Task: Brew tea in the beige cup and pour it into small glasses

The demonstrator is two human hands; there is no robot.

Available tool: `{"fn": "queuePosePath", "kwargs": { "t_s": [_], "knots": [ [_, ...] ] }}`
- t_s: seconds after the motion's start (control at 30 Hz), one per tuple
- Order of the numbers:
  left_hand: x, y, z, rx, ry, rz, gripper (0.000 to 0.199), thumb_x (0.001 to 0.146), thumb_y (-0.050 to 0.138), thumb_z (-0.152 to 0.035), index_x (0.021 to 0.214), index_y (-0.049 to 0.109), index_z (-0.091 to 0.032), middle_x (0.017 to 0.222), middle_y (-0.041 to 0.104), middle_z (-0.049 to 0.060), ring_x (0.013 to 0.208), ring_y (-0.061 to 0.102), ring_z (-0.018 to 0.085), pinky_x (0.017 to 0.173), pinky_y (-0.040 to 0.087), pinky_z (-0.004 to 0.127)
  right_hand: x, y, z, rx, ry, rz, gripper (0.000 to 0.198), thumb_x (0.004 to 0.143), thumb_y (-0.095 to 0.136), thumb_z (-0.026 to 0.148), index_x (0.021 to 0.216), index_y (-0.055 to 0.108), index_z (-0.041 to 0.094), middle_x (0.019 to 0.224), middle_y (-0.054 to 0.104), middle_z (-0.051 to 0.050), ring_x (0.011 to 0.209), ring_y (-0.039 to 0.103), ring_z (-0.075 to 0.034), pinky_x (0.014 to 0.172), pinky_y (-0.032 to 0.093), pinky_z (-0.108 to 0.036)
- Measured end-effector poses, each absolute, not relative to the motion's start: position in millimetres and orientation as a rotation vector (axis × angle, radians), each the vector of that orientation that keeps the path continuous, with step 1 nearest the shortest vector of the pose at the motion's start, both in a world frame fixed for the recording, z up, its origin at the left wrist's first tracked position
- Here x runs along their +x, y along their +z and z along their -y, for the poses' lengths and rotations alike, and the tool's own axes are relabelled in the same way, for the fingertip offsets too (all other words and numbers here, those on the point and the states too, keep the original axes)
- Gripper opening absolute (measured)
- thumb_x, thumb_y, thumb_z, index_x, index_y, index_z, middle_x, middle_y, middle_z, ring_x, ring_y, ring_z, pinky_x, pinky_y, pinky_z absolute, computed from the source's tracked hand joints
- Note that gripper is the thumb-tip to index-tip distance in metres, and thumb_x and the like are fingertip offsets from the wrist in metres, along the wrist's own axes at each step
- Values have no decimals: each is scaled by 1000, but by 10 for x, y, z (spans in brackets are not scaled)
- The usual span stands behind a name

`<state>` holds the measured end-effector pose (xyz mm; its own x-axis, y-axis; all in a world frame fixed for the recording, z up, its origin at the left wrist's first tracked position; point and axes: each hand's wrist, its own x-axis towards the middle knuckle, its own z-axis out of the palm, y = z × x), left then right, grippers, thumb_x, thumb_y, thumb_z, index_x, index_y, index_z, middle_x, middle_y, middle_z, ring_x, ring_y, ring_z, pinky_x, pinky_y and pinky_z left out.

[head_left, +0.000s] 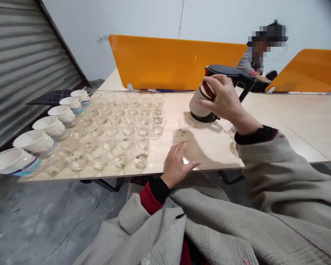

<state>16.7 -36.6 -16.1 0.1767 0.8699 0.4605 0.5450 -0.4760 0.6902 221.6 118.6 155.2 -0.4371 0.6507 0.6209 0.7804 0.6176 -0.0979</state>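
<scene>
My left hand [176, 164] is at the table's front edge, fingers stretched and thumb apart, with nothing in it. Just beyond its fingertips stands a clear plastic cup [182, 127] with dark bits at its bottom. My right hand [222, 97] is raised in front of a cream kettle [195, 106] with a black lid and handle. Its fingers curve in a pinch around a brownish, round-edged patch; whether this is a separate cup or part of the kettle cannot be made out. Rows of clear cups [127, 130] with dark bits in them fill the table's left half.
White paper cups [51, 126] line the table's left end, some tilted. An orange divider [179, 62] stands along the back, with another divider [310, 71] to the right. A person [257, 62] sits behind. More clear cups [232, 129] are partly hidden by my right sleeve.
</scene>
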Motion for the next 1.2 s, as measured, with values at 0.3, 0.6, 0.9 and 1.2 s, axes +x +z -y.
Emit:
{"fn": "queuePosePath", "kwargs": {
  "t_s": [0.3, 0.6, 0.9, 1.2],
  "knots": [
    [175, -166, 380, 2070, 1201, -1325, 75, 81, 91, -51, 142, 61, -17, 140, 71, 17, 130, 66, 36, 111, 58, 56, 1679, 855, -2277, -1159, -151, 2342, 66, 88, 79, 47, 144, 62, 18, 136, 59, -20, 130, 52, -43, 114, 44, -64],
    [175, -159, 378, 2087, 1158, -1318, 69, 84, 89, -49, 141, 62, -20, 142, 71, 15, 131, 67, 36, 114, 56, 58, 1762, 485, -2542, -1138, 76, 2448, 75, 86, 73, 61, 150, 60, 24, 149, 55, -19, 134, 52, -43, 118, 42, -63],
    [169, -169, 390, 2081, 1146, -1320, 64, 86, 88, -45, 140, 63, -18, 143, 71, 16, 132, 66, 36, 114, 55, 58, 1793, 568, -2626, -988, 261, 2540, 84, 83, 76, 58, 157, 58, 22, 162, 52, -16, 150, 46, -41, 129, 34, -60],
    [159, -162, 383, 2024, 1229, -1304, 56, 89, 85, -35, 138, 64, -18, 142, 71, 16, 132, 66, 34, 114, 57, 57, 1866, 753, -2182, -1077, 177, 2354, 77, 98, 61, 66, 160, 55, 21, 164, 51, -17, 156, 40, -42, 130, 31, -64]
  ]
}}
